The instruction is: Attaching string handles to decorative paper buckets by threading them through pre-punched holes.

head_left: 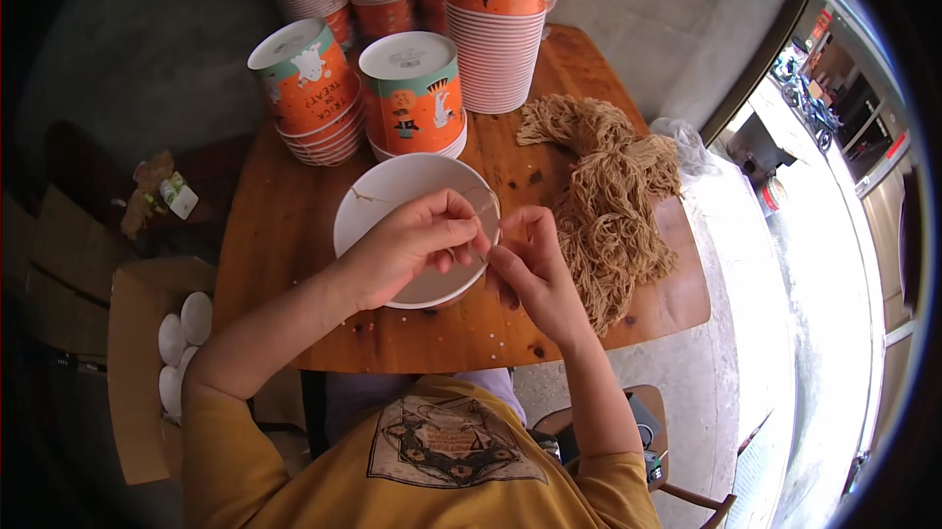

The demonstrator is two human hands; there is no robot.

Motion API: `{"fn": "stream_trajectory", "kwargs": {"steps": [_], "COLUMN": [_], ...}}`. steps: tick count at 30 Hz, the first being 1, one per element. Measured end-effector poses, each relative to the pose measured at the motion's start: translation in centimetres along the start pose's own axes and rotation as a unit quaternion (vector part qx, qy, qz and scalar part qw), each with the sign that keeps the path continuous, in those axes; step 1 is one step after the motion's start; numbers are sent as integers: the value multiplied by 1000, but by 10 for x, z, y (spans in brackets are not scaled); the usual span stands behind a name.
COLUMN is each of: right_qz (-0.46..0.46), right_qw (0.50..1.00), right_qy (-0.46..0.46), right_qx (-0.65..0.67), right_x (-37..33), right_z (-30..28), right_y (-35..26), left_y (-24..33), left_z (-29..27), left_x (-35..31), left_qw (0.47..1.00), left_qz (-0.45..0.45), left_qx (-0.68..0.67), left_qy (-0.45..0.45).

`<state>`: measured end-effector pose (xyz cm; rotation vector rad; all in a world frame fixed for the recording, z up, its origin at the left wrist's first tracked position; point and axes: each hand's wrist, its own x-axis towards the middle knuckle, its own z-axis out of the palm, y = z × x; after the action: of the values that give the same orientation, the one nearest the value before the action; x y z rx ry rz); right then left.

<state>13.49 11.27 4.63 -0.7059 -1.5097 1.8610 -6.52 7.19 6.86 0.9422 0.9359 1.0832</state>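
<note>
A white paper bucket (360,181) stands open side up on the wooden table in front of me. A thin tan cord (366,198) shows inside its far left wall, and a strand of it rises near the right rim. Over the bucket, my left hand (428,242) is closed in a pinch on the cord. Beside it, at the bucket's right rim, my right hand (531,267) pinches too, its fingertips almost touching the left ones. The short piece of cord between the fingertips is mostly hidden.
A heap of tan cords (618,195) lies on the table's right side. Upside-down stacks of orange and green printed buckets (412,97) stand behind, with a taller stack (496,58) farther back. A cardboard box (137,362) holding white round pieces sits low at left.
</note>
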Motion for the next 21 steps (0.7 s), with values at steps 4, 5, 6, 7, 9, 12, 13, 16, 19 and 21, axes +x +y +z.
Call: {"fn": "stream_trajectory", "kwargs": {"steps": [4,5,6,7,9,12,13,16,19,21], "right_qz": [-43,-84,-125,-119,-140,-194,-185,-171,-169,-173], "right_qw": [988,982,974,972,964,953,954,953,955,957], "right_qy": [-27,-52,-76,-64,-66,-59,-57,-45,-17,1], "right_qx": [-147,-160,-173,-194,-217,-225,-231,-245,-245,-235], "right_x": [-8,-8,-6,-3,10,23,27,32,31,22], "right_z": [-13,-16,-18,-19,-21,-25,-28,-32,-35,-36], "right_y": [-25,-30,-33,-34,-35,-32,-31,-22,-11,-10], "left_y": [-3,-2,-1,1,-10,-13,-13,-14,-9,-8], "left_z": [5,8,14,16,13,16,15,15,17,17], "left_x": [7,9,10,10,13,15,14,13,11,12], "left_qw": [993,994,987,978,973,960,956,963,971,974], "left_qz": [-26,-27,-36,-44,14,73,70,71,31,20], "left_qx": [111,110,154,198,227,269,284,259,238,225], "left_qy": [9,7,23,39,33,3,-10,-22,-14,-14]}}
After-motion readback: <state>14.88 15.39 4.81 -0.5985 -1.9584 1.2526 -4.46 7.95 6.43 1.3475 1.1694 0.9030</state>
